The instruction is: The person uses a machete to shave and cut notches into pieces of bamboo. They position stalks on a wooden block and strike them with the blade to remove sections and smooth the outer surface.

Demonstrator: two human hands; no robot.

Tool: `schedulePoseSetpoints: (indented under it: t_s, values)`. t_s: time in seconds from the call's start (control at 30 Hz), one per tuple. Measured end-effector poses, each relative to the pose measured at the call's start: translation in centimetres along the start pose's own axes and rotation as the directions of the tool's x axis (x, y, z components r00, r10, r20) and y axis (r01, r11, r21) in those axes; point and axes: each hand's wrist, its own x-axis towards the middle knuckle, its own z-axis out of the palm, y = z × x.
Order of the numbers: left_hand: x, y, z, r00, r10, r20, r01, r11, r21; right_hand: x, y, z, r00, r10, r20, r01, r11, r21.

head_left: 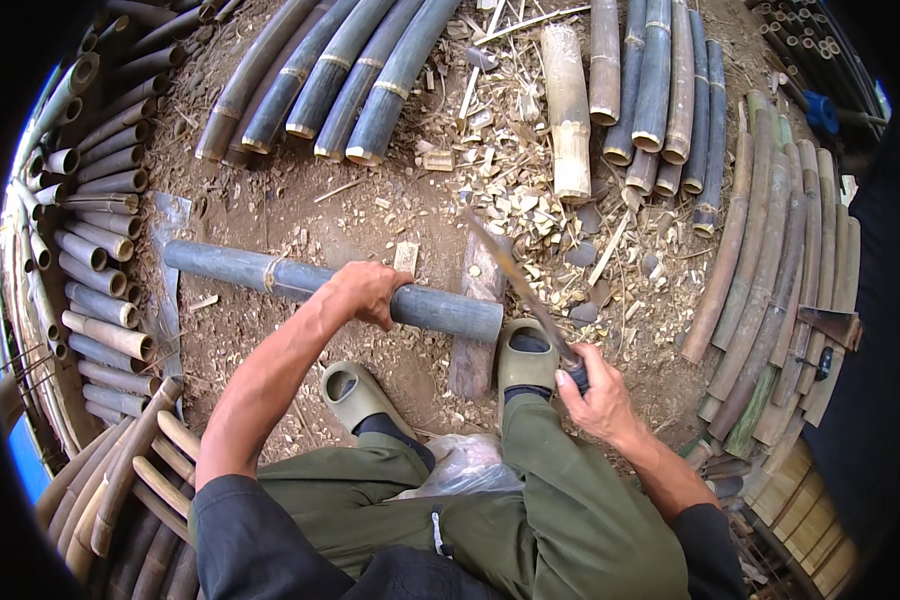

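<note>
A thick, dark grey-blue bamboo pole [440, 311] lies crosswise in front of my feet, its right end resting over a worn wooden block [478, 265]. My left hand [366, 291] is wrapped over the pole right of its middle. My right hand [598, 393] grips the dark handle of a machete [520, 285] with a long, brownish blade. The blade slants up and to the left, just past the pole's right end and apart from it. Pale chips lie around the block.
Cut bamboo poles [355, 85] lie in rows at the far left and far right [660, 90]. Bamboo is stacked along the left [105, 250], and split lengths [770, 260] lie at right with a hatchet-like blade [830, 326]. My green clogs [362, 397] stand near the pole.
</note>
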Motion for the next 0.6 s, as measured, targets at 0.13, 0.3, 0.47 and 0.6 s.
schedulePoseSetpoints:
  t_s: [0.13, 0.3, 0.47, 0.6]
  values:
    - [-0.2, 0.8, -0.9, 1.0, -0.007, 0.009, 0.007, 1.0, 0.009, 2.5, 0.3, 1.6, 0.988, 0.11, 0.106, -0.091, 0.981, -0.173]
    - [-0.6, 0.6, -0.5, 0.996, -0.064, -0.057, 0.065, 0.998, 0.011, 4.5, 1.2, 3.7, 0.995, -0.059, 0.075, 0.076, 0.965, -0.25]
    - [-0.5, 0.2, 0.6, 0.996, -0.045, -0.08, 0.047, 0.998, 0.03, 5.3, -2.4, 4.3, 0.885, -0.425, -0.189, 0.416, 0.905, -0.088]
    - [-0.3, 0.4, -0.6, 0.994, -0.047, -0.102, 0.049, 0.999, 0.011, 6.8, 3.7, 4.8, 0.983, 0.043, 0.178, 0.031, 0.918, -0.395]
